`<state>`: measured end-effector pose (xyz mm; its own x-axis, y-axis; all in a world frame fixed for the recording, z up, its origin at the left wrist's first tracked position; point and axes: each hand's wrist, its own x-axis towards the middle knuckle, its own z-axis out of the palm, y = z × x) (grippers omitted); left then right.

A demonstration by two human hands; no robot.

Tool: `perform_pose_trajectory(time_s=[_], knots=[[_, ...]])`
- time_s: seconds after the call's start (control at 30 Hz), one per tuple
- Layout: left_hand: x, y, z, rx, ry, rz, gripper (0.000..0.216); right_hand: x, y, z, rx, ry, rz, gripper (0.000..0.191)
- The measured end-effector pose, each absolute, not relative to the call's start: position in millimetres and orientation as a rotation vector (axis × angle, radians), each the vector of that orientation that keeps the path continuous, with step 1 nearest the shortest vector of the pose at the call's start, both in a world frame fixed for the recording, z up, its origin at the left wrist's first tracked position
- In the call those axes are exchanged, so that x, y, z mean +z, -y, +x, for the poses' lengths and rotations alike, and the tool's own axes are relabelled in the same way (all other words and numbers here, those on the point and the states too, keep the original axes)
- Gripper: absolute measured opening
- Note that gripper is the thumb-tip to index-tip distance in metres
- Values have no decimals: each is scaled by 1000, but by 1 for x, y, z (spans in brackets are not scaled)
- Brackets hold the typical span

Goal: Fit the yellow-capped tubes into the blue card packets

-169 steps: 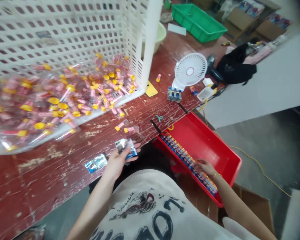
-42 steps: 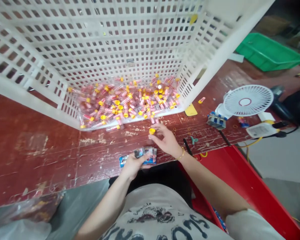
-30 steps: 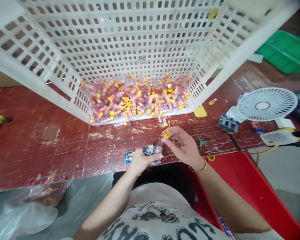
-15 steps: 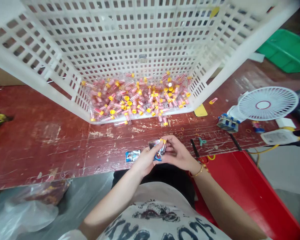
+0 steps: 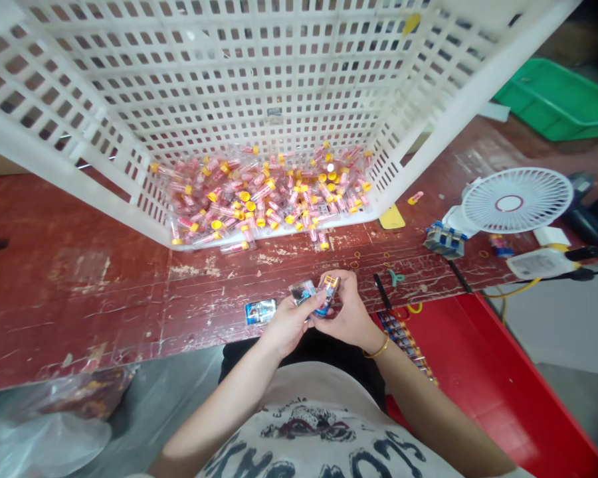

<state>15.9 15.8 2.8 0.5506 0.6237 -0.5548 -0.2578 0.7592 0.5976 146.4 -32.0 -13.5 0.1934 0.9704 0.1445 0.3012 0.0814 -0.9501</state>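
Note:
Over the front edge of the table my hands meet around small glossy packets. My left hand (image 5: 286, 326) is closed, its thumb pressed on a blue packet with a yellow top (image 5: 329, 292). A dark and silvery clear packet (image 5: 303, 290) sticks out beyond its fingers. My right hand (image 5: 349, 317) is closed around the right side of the blue packet, fingers curled and partly hidden. Another blue and silver packet (image 5: 260, 311) lies flat on the table to the left of my hands.
A white plastic crate (image 5: 144, 222) tipped toward me holds many pink tubes with yellow caps (image 5: 259, 192). At right are a white fan (image 5: 518, 202), a bundle of packets (image 5: 445, 239), a green bin (image 5: 558, 99) and a red tray (image 5: 471, 358) with a row of packets (image 5: 406, 342).
The packets between my hands have spread apart, so the silvery one shows more. My head view has shifted slightly, and the row of packets in the red tray now shows beside my right wrist.

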Motion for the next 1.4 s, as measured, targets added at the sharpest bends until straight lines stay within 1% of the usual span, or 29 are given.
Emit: perform_pose_trajectory(time_s=[0.07, 0.1, 0.17, 0.2, 0.23, 0.33, 0.4, 0.47, 0.57, 0.67, 0.7, 0.8, 0.9, 0.97, 1.03, 1.1, 1.17, 1.23, 1.33, 1.4], knots=[[3, -17, 16, 558, -840, 503, 32, -7, 30, 146, 843, 1304, -1385, 64], [3, -17, 17, 557, -846, 523, 33, -3, 29, 147, 894, 1281, -1355, 58], [2, -17, 17, 514, -853, 585, 37, -1, 29, 156, 1013, 1151, -1300, 36], [1, -16, 18, 475, -852, 619, 39, -4, 32, 165, 1032, 1046, -1297, 28], [0, -14, 19, 425, -847, 652, 41, -9, 39, 178, 1002, 924, -1328, 24], [-5, -6, 23, 285, -815, 747, 44, -38, 94, 238, 686, 502, -1682, 28], [-11, -1, 25, 169, -775, 848, 44, -58, 161, 280, 454, 203, -1973, 29], [-18, 5, 26, 15, -722, 945, 45, -73, 238, 306, 337, -10, -2147, 25], [-25, 11, 29, -109, -671, 1033, 44, -92, 330, 312, 355, -278, -2347, 23], [-27, 13, 33, -104, -674, 1048, 44, -119, 369, 297, 483, -437, -2456, 15], [-26, 13, 34, -88, -686, 1047, 44, -129, 372, 292, 535, -460, -2472, 16], [-25, 11, 35, -58, -727, 1049, 44, -152, 369, 280, 703, -469, -2480, 20], [-25, 10, 34, -53, -749, 1014, 43, -158, 368, 276, 792, -439, -2478, 19], [-24, 10, 33, -40, -746, 957, 43, -150, 372, 279, 742, -395, -2507, 19], [-23, 11, 31, -21, -751, 910, 43, -137, 372, 287, 611, -301, -2545, 16], [-21, 9, 30, 12, -775, 889, 44, -124, 356, 296, 451, -125, -2546, 18], [-20, 5, 27, 66, -807, 876, 45, -113, 317, 303, 339, 122, -2474, 24], [-20, -1, 23, 130, -854, 873, 44, -103, 253, 301, 318, 398, -2340, 26], [-18, -13, 14, 221, -933, 874, 42, -81, 126, 271, 372, 967, -2013, 21], [-15, -18, 7, 284, -995, 861, 41, -67, 43, 241, 370, 1295, -1781, 14]])
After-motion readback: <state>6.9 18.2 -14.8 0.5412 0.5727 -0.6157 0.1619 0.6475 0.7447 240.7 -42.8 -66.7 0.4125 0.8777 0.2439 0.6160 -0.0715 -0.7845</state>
